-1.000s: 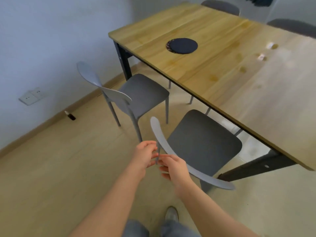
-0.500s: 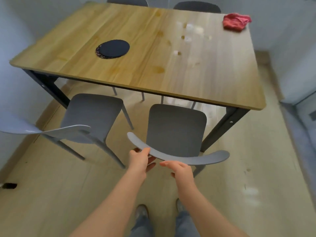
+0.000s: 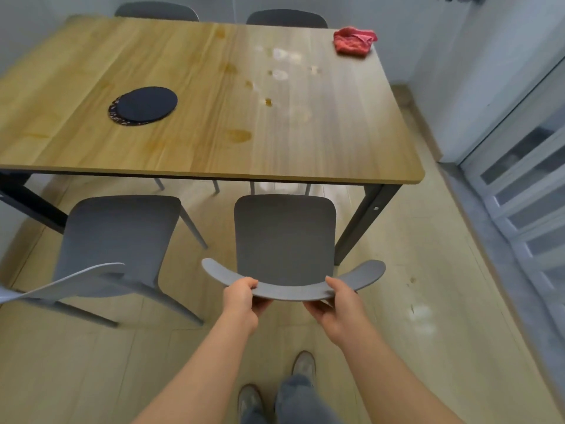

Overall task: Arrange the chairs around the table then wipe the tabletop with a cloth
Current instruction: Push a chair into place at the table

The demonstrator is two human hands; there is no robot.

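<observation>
Both hands are clamped on the curved backrest of the grey chair (image 3: 285, 237): the left hand (image 3: 241, 298) grips it left of centre, thumb on top and fingers curled beneath, and the right hand (image 3: 337, 304) grips it right of centre the same way. The backrest's long axis runs side to side between the two grips, roughly parallel to the near edge of the wooden table (image 3: 214, 175). The seat lies straight ahead of the fingers, its front edge just short of that table edge, so the push looks to go directly forward, both hands about equally placed. The red cloth (image 3: 354, 41) sits far beyond the right fingers, at the table's far right corner.
</observation>
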